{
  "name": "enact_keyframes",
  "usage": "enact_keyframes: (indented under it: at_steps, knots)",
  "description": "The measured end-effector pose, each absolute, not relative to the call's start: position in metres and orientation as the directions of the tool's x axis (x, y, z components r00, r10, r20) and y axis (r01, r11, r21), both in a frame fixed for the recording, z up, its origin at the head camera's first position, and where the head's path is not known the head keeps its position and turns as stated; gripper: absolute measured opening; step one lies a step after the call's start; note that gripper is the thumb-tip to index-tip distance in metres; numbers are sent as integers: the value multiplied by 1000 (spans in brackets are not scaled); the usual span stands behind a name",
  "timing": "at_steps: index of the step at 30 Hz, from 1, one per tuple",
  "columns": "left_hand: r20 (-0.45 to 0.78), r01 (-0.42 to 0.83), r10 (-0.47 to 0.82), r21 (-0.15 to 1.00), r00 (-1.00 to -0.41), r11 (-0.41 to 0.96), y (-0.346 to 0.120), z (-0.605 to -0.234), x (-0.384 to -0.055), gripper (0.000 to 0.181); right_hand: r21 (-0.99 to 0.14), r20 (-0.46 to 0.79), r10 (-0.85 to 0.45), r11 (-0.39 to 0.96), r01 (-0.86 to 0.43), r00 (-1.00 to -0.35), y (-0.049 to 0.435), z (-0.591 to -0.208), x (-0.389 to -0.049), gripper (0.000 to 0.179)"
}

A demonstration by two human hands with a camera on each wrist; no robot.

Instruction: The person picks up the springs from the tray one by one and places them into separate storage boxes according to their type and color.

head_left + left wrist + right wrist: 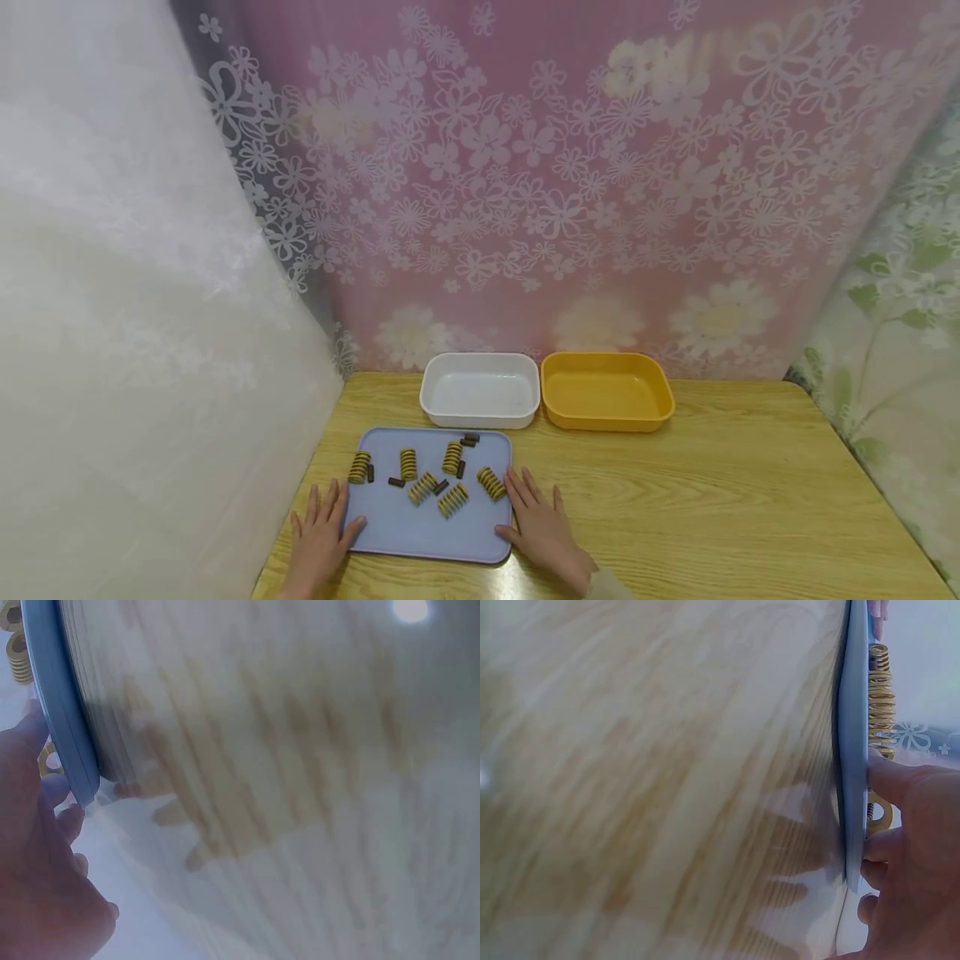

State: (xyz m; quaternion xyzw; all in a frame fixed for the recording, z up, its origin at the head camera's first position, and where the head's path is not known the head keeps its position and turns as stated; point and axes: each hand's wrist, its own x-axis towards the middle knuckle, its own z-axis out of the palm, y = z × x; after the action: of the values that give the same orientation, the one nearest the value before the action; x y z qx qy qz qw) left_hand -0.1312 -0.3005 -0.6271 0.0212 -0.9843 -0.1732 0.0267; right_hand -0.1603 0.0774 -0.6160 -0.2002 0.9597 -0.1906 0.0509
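Observation:
A light blue tray (405, 529) lies on the wooden table near its front edge. Several yellow coil springs, one of them a spring (453, 501) near the middle, are scattered over it. Among them lie several short dark brown cylinders, such as the small cylinder (397, 482). My left hand (318, 533) rests at the tray's left side, fingers extended and thumb over the rim. At the opposite side, my right hand (543, 529) touches the right rim with straight, spread fingers. Both wrist views show the fingers against the tray's edge; neither hand holds a spring.
Behind the tray stands a white plastic basin (480, 421), with a yellow basin (607, 423) right beside it. The wooden table (735, 483) extends to the right. A pink flowered curtain (525, 208) hangs behind, and a whitish curtain (150, 333) borders the left.

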Motion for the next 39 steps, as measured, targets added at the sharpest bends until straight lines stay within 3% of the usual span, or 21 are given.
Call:
enact_keyframes:
  at_steps: [39]
  knots:
    - [23, 4, -4, 326, -1000, 946, -269, -627, -134, 74, -371, 27, -365, 861, -349, -930, 115, -616, -152, 73]
